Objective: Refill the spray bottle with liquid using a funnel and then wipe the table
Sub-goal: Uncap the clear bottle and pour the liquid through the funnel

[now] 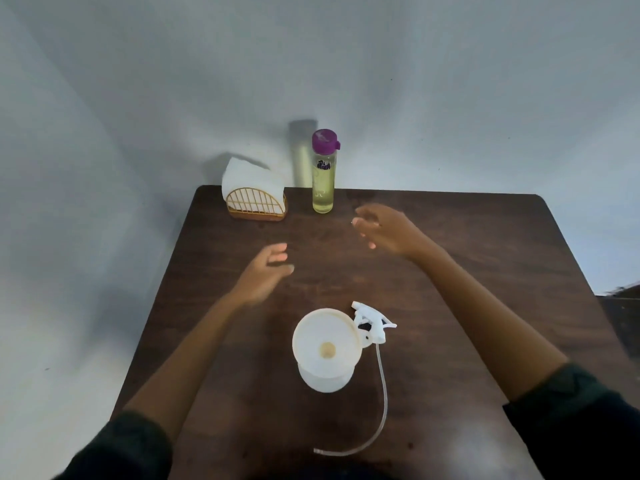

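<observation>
A white spray bottle (325, 381) stands near the front of the dark wooden table (485, 271) with a cream funnel (325, 337) seated in its neck. Its white trigger head (372, 322) lies beside it on the right, and the clear dip tube (382, 403) curves toward the front edge. A tall clear bottle of yellowish liquid (323, 174) with a purple cap stands at the back edge. My left hand (266, 271) hovers over the table's middle, fingers loose and empty. My right hand (384, 228) is raised to the right of the tall bottle, fingers spread, holding nothing.
A gold wire napkin holder (256, 204) with white napkins (247, 178) stands at the back left corner. A pale wall rises right behind the table. A dark object shows past the table's right edge.
</observation>
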